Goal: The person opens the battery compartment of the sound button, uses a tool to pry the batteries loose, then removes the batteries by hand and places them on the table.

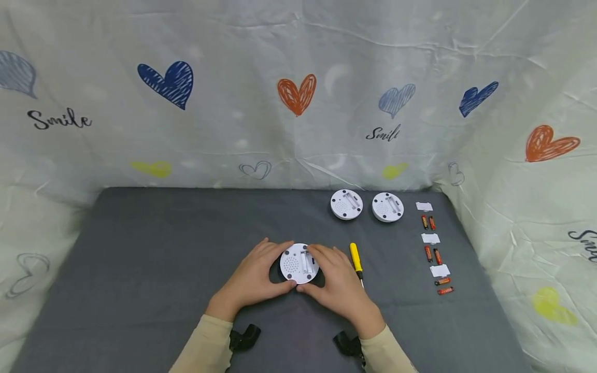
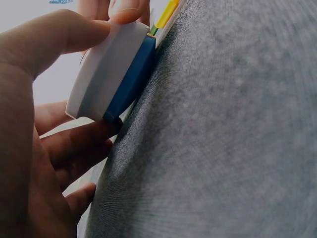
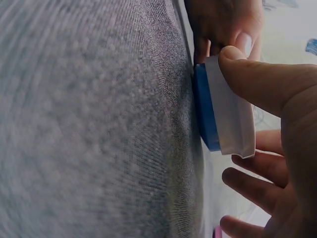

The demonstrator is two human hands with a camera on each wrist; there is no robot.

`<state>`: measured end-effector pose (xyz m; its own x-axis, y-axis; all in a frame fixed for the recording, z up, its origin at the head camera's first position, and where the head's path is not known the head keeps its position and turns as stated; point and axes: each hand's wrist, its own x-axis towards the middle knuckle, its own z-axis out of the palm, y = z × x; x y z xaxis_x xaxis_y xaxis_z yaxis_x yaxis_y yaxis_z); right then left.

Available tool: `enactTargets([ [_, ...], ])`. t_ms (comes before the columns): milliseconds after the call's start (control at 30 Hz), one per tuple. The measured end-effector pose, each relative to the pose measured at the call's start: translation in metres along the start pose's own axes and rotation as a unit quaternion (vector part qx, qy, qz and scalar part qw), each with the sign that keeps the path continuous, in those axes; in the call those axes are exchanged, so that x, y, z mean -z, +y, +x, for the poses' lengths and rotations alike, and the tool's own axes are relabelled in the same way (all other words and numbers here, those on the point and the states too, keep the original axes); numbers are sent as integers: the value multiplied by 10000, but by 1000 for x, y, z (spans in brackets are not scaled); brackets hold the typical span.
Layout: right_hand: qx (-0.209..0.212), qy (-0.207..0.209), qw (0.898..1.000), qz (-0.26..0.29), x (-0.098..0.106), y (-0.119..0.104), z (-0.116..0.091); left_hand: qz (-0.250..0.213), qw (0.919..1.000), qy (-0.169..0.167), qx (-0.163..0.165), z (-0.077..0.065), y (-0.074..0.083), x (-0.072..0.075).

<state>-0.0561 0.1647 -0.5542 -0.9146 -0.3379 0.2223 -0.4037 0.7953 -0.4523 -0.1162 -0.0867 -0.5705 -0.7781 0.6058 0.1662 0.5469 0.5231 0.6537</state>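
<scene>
Both hands hold a round white battery-powered device (image 1: 292, 267) low over the grey cloth, underside up. Its uncovered battery slot, speaker holes and dark feet face upward; a blue layer (image 2: 130, 79) shows beneath the white casing. On the left edge, my left hand (image 1: 254, 274) grips with thumb in front and fingers behind. My right hand (image 1: 342, 287) grips the right edge the same way, thumb tips almost meeting. In the right wrist view the right thumb (image 3: 262, 82) presses the casing's side. Whether the device touches the cloth is hard to tell.
Right of the hands lies a yellow-handled screwdriver (image 1: 356, 257). Two similar round devices (image 1: 346, 204) (image 1: 387, 207) sit at the back. Along the right side are white battery covers (image 1: 430, 238) and several orange-and-black batteries (image 1: 437, 256). A printed curtain (image 1: 233, 103) hangs behind the grey-covered table (image 1: 154, 259).
</scene>
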Motion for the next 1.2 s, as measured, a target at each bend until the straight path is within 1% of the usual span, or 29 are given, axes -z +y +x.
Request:
enactTargets([
  [400,-132,-94,9997,203,2,-1,1,73,9999,-31,67,-1,3,2],
  [700,-158,-215,9994,226,2,-1,8,97,9994,-64,330,0,6,3],
  [967,-128,-264,9993,230,5,3,20,121,9981,-124,588,7,11,10],
  [1200,-196,-359,9986,327,5,5,26,317,9980,-136,524,14,8,14],
])
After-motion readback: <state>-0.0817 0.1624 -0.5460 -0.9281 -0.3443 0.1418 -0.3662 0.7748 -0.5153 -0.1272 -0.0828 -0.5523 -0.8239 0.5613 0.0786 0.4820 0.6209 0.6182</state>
